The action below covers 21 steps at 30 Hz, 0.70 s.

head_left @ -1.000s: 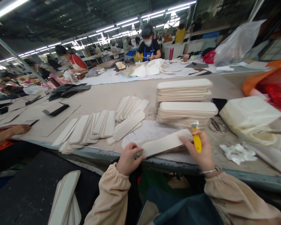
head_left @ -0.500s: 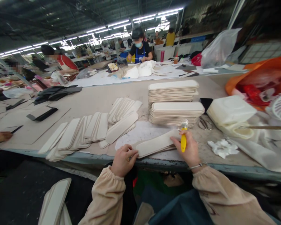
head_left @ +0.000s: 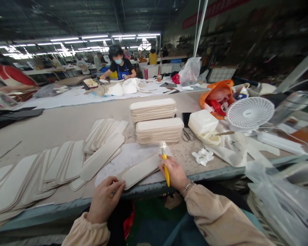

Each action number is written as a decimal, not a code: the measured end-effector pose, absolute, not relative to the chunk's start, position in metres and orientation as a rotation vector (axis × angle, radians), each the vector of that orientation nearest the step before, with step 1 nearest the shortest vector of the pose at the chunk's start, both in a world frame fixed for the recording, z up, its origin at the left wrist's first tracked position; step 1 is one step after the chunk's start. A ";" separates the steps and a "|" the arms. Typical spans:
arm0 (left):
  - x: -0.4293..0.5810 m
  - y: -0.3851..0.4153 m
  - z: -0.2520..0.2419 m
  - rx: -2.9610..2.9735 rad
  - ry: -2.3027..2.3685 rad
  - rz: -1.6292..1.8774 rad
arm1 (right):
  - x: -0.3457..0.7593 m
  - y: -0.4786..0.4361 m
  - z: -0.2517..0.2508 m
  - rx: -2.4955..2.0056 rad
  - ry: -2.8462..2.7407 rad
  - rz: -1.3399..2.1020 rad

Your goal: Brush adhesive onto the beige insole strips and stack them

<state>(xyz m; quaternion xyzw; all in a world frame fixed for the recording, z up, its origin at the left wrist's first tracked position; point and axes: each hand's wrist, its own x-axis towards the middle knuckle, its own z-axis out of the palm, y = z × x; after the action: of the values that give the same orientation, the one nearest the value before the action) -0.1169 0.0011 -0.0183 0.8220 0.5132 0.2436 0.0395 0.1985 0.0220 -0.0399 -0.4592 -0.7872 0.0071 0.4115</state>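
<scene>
A long pale strip with rounded ends [head_left: 140, 173] lies slanted near the table's front edge, over white paper [head_left: 118, 167]. My left hand [head_left: 104, 196] is closed, its thumb and fingertips pinching the strip's left end. In my right hand [head_left: 174, 172] is a small yellow-handled paintbrush [head_left: 166, 169], bristles pointing up and away; the fingertips of this hand also touch the strip's right end. Two neat stacks of similar strips, a nearer one [head_left: 159, 131] and a farther one [head_left: 152, 108], stand just behind. To the left, more strips [head_left: 64, 160] lie fanned out in overlapping rows.
Right of the stacks are scissors [head_left: 188, 136], a dark phone [head_left: 186, 119], a white plastic container [head_left: 204, 121] with a stick at its mouth, and crumpled tissue [head_left: 202, 156]. Farther right stand a white fan [head_left: 250, 112] and an orange bag [head_left: 218, 99]. A co-worker [head_left: 120, 66] sits across the table.
My view has swung to the right, so the table's things appear farther left and the fan has come into sight. Both hands stay at the strip's ends, the brush still held.
</scene>
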 end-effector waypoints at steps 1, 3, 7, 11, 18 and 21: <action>-0.116 0.001 -0.018 2.520 1.570 0.753 | 0.202 0.023 -0.042 -1.227 -1.919 0.006; -0.115 0.002 -0.018 2.517 1.565 0.766 | 0.210 0.028 -0.046 -1.370 -1.782 0.005; -0.115 0.004 -0.019 2.510 1.560 0.795 | 0.218 0.036 -0.053 -1.522 -1.607 0.135; -0.116 0.006 -0.021 2.507 1.548 0.797 | 0.215 0.041 -0.057 -1.551 -1.504 0.274; -0.115 0.007 -0.023 2.408 1.575 0.755 | 0.213 0.042 -0.054 -1.546 -1.461 0.346; -0.114 0.007 -0.022 2.292 1.645 0.736 | 0.213 0.042 -0.056 -1.554 -1.480 0.339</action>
<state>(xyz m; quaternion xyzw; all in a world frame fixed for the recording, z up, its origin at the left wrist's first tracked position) -0.1142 0.0072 -0.0222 0.7810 0.5607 0.2509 0.1128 0.2127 0.0418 -0.0561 -0.6328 -0.6029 0.1382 0.4658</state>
